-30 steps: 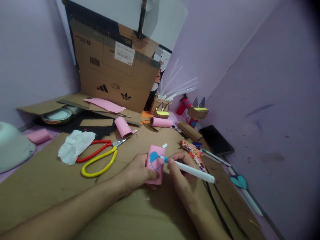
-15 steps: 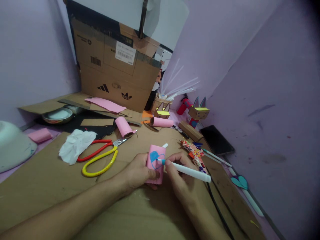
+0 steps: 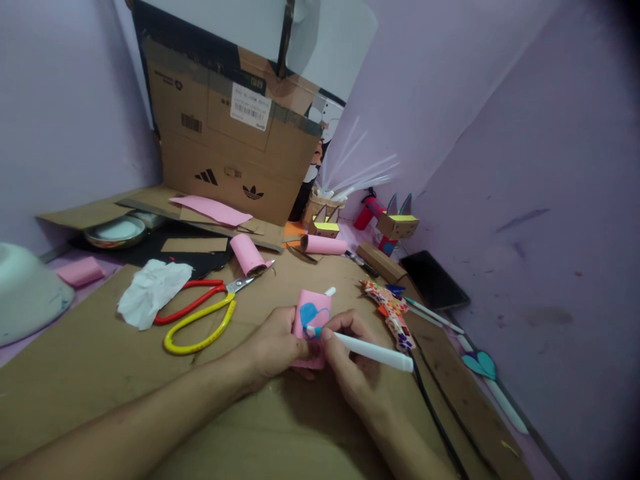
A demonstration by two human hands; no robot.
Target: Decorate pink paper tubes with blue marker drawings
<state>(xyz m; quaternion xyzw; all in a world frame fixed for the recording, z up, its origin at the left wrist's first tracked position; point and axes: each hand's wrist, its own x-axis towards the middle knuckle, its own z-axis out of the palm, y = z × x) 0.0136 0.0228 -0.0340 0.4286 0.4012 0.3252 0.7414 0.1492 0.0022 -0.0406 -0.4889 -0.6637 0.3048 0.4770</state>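
Note:
My left hand (image 3: 280, 343) is wrapped round a pink paper-covered tube (image 3: 320, 360), held upright just above the cardboard, its thumb across the front. On the tube's face is a heart outline in blue (image 3: 309, 312), coloured in on its left part. My right hand (image 3: 350, 360) pinches a white felt-tip marker (image 3: 375, 350) near its blue end. The marker's tip touches the lower left of the heart. A short white piece (image 3: 330, 291) sticks out behind the tube's top right; what it belongs to is hidden.
Scissors (image 3: 200, 323) with red and yellow handles lie left, beside crumpled white tissue (image 3: 153, 290). Other pink tubes (image 3: 247, 255) stand farther back. To the right are a flowery cutout (image 3: 390, 303) and a dark tablet-like slab (image 3: 434, 279). A large cardboard box (image 3: 225, 147) rises behind.
The marker's tip has moved down and left within the heart, with my right hand shifting slightly the same way. Blue covers a little more of its left side. My left hand stays put.

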